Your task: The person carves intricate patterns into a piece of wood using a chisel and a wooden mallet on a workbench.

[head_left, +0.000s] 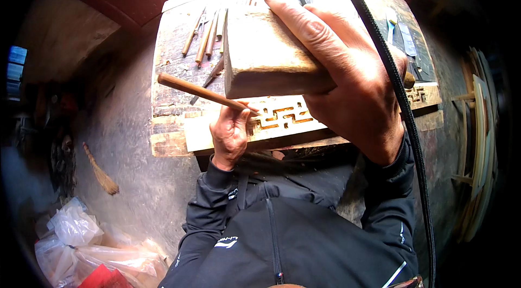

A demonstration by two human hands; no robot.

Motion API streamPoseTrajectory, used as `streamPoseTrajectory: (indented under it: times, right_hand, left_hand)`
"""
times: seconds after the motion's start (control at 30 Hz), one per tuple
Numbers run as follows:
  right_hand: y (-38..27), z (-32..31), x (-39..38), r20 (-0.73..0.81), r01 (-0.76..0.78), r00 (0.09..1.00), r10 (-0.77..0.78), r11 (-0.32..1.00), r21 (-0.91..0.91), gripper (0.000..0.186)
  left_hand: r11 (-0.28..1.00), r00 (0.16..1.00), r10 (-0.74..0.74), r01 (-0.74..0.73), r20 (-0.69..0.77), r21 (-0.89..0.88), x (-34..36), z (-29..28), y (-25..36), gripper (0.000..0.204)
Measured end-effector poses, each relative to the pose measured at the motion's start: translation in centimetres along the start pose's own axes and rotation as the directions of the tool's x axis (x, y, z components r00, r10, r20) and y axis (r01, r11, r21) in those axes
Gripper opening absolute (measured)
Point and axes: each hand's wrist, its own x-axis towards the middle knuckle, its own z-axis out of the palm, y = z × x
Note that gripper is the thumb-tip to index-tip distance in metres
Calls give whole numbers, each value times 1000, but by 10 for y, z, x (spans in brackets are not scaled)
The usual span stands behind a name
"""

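My right hand (353, 76) is raised above the bench, its fingers wrapped round the right side of a thick wooden mallet block (277, 63). Below and left of it, my left hand (230, 135) is closed on a carving chisel (190, 88) with a long, round wooden handle. The chisel slants from upper left down toward a pale board (282, 130) with a cut-out fretwork pattern. Its working end lies by the left part of the openings; I cannot tell whether it touches the wood. The mallet and my right hand hide the middle of the board.
Several wood-handled tools (205, 44) lie on the worn bench (168, 60) behind my left hand. A brush (391, 25) lies at the far right. A black cable (404, 101) hangs across the right side. On the floor are a broom (101, 171) and plastic bags (81, 239); boards (480, 136) lean at right.
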Motion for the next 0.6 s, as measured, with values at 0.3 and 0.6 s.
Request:
streamPoseTrajectory:
  times: [0.3,0.6]
  right_hand:
    - [5,0,-4,50,-27,998,25,999,30,80]
    - [10,1,-5,60,-42,997,41,999,17,79]
  left_hand:
    - [995,996,88,-88,13,53,14,6,8,13]
    - [1000,997,15,-15,73,-1,14,5,7,15]
